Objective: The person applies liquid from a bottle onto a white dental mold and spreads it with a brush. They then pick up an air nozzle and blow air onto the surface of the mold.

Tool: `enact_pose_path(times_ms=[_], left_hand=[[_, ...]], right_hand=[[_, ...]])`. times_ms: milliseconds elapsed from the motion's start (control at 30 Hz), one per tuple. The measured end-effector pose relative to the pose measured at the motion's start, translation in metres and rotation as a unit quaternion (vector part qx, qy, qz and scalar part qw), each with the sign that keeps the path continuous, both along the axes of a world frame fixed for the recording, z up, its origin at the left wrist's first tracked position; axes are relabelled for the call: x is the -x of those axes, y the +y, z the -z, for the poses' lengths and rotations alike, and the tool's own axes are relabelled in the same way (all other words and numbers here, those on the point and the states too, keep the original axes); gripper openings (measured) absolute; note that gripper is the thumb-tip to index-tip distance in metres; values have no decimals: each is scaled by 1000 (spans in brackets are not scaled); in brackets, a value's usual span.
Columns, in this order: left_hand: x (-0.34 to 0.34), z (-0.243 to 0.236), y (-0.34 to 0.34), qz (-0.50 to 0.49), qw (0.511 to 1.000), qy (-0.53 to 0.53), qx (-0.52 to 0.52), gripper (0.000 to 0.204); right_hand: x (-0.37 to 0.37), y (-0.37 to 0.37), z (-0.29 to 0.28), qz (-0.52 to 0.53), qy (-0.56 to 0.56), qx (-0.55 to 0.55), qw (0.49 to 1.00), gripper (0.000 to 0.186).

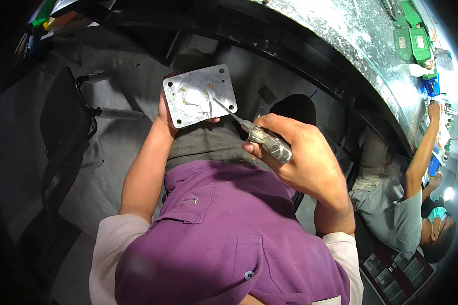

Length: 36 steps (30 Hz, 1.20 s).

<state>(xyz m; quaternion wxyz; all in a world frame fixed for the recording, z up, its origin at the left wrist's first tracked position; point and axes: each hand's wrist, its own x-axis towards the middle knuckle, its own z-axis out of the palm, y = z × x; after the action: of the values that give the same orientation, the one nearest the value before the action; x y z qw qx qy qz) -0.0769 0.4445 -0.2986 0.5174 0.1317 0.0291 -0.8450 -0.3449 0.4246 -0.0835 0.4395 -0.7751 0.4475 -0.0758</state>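
A square metal plate (189,111) with holes at its corners and a round recess in the middle is held up over my lap. My left hand (165,109) grips it from behind at its left and lower edges, so most of the fingers are hidden. In my right hand (303,147) is a screwdriver (270,144) with a dark, partly see-through handle. Its thin shaft points up and left, and the tip meets the plate's face right of the recess, though I cannot tell whether it touches. Small brass-coloured spots show around the recess.
A workbench (336,38) curves along the top and right, with green bins (420,43) at its far end. On the right sits another person (392,213), one arm reaching to the bench. A black chair (63,119) stands at the left. A round dark stool seat (293,108) is beyond my right hand.
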Motion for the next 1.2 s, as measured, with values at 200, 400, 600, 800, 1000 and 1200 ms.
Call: enact_pose_path(times_ms=[200, 400, 600, 800, 1000, 1200], left_hand=[[0, 6, 0, 4, 1000, -10, 25, 86], [0, 7, -1, 7, 1000, -2, 27, 86], [-3, 12, -2, 17, 999, 18, 30, 88], [-3, 10, 0, 7, 1000, 9, -5, 92], [-5, 8, 0, 7, 1000, -1, -17, 94], [-6, 9, -2, 8, 999, 21, -32, 94]], right_hand=[[6, -1, -1, 3, 28, -20, 999, 33], [7, -3, 0, 6, 48, -39, 998, 35], [0, -1, 8, -21, 21, -10, 1000, 38], [-9, 0, 9, -20, 25, -4, 999, 38], [-16, 1, 9, -11, 29, 14, 999, 40], [-22, -4, 8, -27, 54, 9, 998, 38]])
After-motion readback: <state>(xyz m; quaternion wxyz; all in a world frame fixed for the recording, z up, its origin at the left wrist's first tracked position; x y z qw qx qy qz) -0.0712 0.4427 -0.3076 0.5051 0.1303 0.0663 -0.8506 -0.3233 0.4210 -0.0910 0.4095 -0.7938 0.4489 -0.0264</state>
